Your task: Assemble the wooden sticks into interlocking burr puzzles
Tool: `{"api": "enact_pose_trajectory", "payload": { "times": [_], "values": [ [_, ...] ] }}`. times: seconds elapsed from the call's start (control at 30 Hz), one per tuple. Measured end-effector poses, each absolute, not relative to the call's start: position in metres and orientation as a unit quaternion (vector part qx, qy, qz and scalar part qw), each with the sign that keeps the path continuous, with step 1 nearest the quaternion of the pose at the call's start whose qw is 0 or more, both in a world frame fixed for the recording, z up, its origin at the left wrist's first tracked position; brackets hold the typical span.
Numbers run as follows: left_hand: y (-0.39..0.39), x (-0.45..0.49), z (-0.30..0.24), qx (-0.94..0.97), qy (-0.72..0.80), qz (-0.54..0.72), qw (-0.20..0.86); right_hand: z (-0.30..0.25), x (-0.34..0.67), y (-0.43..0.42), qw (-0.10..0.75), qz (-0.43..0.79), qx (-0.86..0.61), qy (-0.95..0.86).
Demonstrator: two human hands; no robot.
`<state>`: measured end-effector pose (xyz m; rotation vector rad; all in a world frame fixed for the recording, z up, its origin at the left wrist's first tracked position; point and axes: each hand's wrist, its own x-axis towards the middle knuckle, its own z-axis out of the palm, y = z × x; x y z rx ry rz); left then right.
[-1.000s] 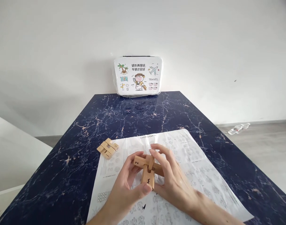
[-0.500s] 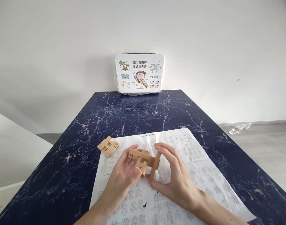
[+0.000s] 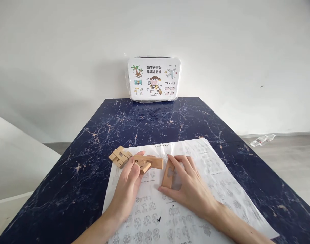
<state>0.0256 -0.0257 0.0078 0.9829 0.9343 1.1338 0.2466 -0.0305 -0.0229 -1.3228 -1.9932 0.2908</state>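
My left hand [image 3: 128, 181] is closed on wooden puzzle pieces [image 3: 151, 161], one marked 2, fitted crosswise; its fingers and thumb hide part of them. Between the thumb and fingertips of my right hand [image 3: 187, 178] is a single notched wooden puzzle piece [image 3: 167, 174], held apart from the left hand's pieces by a small gap. Just beyond my left fingers sits an interlocked wooden block puzzle [image 3: 119, 156] on the sheet's upper left edge. Under both hands spreads a creased white instruction sheet [image 3: 208, 217] printed with rows of small line drawings.
A white cartoon-printed case [image 3: 153, 79] in clear wrapping stands at the far end of the dark blue marbled table [image 3: 155, 125], against the wall. To the right, on the floor, lies a clear plastic item [image 3: 262, 140].
The notched piece in my right hand has come away from the pieces in my left hand. My left hand has shifted left and up, nearer the block puzzle.
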Motion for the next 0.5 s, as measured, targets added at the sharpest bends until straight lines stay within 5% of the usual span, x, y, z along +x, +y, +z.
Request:
{"api": "enact_pose_trajectory", "payload": {
  "times": [0.5],
  "values": [
    [-0.035, 0.03, 0.018, 0.535, 0.42, 0.431, 0.593, 0.004, 0.251, -0.036, 0.435, 0.19, -0.409, -0.779]
  ]
}}
